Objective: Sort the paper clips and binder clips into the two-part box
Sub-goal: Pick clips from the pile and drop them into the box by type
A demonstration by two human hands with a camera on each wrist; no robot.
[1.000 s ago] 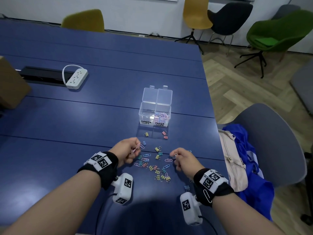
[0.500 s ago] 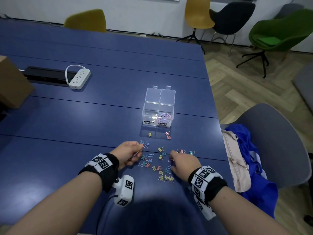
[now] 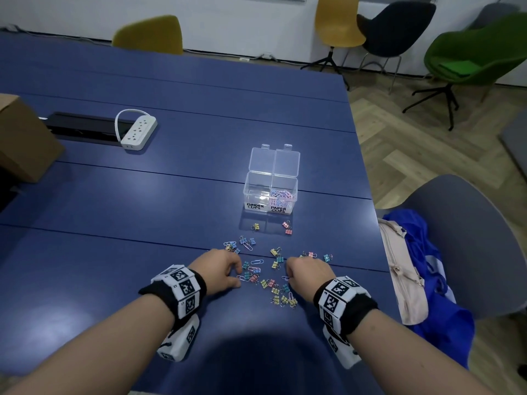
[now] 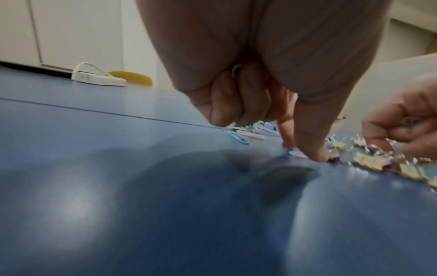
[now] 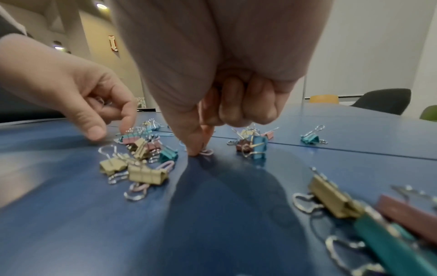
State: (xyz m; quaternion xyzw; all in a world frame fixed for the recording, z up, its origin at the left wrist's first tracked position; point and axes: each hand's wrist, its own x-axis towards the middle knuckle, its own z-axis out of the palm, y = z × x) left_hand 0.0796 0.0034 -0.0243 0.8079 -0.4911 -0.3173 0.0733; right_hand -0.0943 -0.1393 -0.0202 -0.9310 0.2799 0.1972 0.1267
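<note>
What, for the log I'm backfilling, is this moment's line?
left hand: pinching paper clip on table | right hand: pinching pink clip | box: open, only paper clips inside | binder clips: unsorted

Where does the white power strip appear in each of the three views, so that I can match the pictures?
Head view: the white power strip lies far left on the blue table, beside a black slot.
Left wrist view: power strip is at upper left, in the background.
Right wrist view: it is not in the picture.
Shared landmark: the left hand, seen in all three.
</note>
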